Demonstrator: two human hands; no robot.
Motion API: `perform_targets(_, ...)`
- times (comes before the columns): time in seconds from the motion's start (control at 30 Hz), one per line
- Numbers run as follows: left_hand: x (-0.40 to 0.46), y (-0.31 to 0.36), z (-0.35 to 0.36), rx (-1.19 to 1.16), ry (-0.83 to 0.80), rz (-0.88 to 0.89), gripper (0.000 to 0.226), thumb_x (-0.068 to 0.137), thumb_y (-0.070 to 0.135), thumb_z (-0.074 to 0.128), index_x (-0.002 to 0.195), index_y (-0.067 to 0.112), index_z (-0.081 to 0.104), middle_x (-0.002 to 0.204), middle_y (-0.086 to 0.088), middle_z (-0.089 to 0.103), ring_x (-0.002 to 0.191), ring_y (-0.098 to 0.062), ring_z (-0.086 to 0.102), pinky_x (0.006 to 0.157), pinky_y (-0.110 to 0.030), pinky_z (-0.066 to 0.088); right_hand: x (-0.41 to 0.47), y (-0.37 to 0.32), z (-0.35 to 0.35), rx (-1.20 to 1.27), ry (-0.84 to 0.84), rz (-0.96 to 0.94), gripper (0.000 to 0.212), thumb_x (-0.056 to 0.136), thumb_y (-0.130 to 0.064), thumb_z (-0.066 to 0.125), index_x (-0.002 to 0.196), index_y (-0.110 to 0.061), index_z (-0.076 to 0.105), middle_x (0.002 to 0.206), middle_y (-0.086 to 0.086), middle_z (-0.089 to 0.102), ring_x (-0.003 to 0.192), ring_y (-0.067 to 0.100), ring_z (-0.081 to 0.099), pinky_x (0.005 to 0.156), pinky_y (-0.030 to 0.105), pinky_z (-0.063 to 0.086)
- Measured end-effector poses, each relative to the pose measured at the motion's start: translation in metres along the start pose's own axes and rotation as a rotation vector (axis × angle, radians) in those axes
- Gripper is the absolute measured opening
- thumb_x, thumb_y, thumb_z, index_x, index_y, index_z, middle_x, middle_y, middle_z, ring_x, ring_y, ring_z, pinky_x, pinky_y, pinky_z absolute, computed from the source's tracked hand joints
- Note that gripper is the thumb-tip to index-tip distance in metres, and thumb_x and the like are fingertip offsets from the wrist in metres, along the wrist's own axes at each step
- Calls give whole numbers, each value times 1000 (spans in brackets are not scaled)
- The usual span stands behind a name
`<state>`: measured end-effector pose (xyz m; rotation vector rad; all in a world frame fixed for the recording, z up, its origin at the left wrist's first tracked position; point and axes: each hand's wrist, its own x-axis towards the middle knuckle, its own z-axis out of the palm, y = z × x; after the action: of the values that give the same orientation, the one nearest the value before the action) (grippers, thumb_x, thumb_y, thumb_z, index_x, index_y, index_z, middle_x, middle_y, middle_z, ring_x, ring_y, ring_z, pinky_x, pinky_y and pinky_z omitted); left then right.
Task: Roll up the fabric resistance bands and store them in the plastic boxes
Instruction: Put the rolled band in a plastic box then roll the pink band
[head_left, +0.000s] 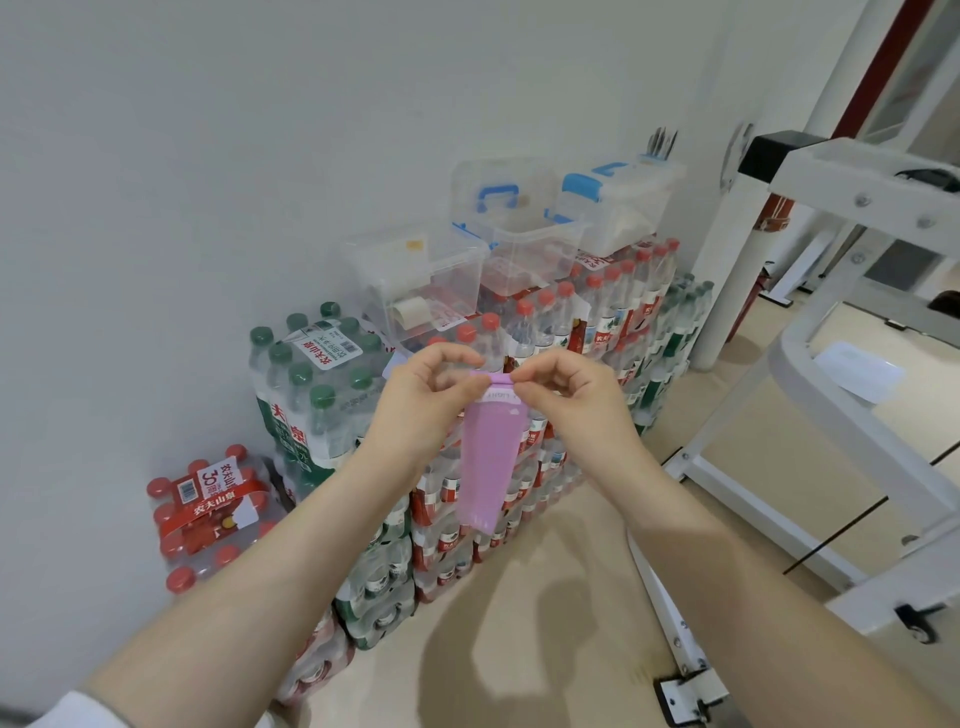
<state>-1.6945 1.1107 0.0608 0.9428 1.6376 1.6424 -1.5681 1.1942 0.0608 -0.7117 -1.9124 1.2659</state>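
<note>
A purple fabric resistance band (488, 457) hangs down in front of me, its top edge folded over into a small roll. My left hand (426, 400) pinches the left end of that roll and my right hand (571, 395) pinches the right end. Beyond my hands stand clear plastic boxes on stacked water bottles: one with its lid open holding a beige roll (415, 286), an open one with a blue handle (524, 244), and a closed one with blue latches (618, 208).
Shrink-wrapped packs of water bottles (571, 332) are stacked against the white wall, with a red-capped pack (218, 514) on the floor at the left. A white metal frame (852, 332) on casters stands at the right on the beige floor.
</note>
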Motion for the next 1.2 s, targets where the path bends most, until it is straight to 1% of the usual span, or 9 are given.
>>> perform_targets(0.13,2,1,1,40,12,-1,12,83,7,64,90,18,64,60,7,64,69,-23,52,64,-31,42,0,1,0,44,1,56,18,83,-4,62,92,-20,59,80,2,65,74,14,61,73,32,51)
perform_targets(0.23,2,2,1,64,15,10,13,84,5,63,80,18,65,64,0,62,68,-25,49,62,-33,38,0,0,-1,44,-47,103,30,83,-15,65,110,-21,53,78,-1,66,75,19,64,75,33,52)
perform_targets(0.37,3,1,0,80,-5,27,13,83,6,63,79,18,65,68,-3,63,69,-26,51,68,-37,39,4,-4,0,-71,-37,67,2,86,-19,62,86,-20,64,78,-3,66,74,15,63,78,40,54)
perform_targets(0.47,4,-2,0,93,-15,27,17,83,6,64,78,22,65,67,1,63,68,-24,49,68,-36,39,5,-2,0,-116,-49,61,11,87,-18,61,78,-25,61,77,1,67,74,20,63,76,41,54)
perform_targets(0.67,7,-1,-4,96,-59,-12,17,79,5,67,83,21,65,66,9,67,70,-24,50,69,-37,40,5,3,0,-26,-35,58,16,84,-6,63,79,-21,60,78,0,62,67,7,56,68,26,50)
perform_targets(0.77,8,3,-4,112,-81,-61,18,77,21,72,93,18,64,72,-1,69,73,-25,59,76,-40,49,5,5,1,12,-33,71,14,82,-5,64,80,-18,61,80,0,63,69,6,58,69,23,50)
perform_targets(0.87,6,6,-2,133,-67,-51,8,80,21,70,82,13,67,77,-15,69,72,-32,59,83,-49,50,4,5,1,21,-45,69,17,82,-5,65,79,-21,61,81,-2,64,74,10,60,72,26,51)
perform_targets(1.07,8,7,-1,135,-38,17,9,76,8,72,76,14,65,68,0,63,69,-17,58,73,-37,48,6,7,-2,54,-136,159,14,85,-24,64,98,-25,61,74,-1,63,71,12,60,67,27,48)
perform_targets(1.2,8,5,1,112,-46,43,14,75,4,72,77,14,63,70,1,63,67,-14,57,68,-31,48,6,5,-1,59,-127,150,6,86,-21,62,84,-18,66,75,3,66,70,12,60,71,32,49)
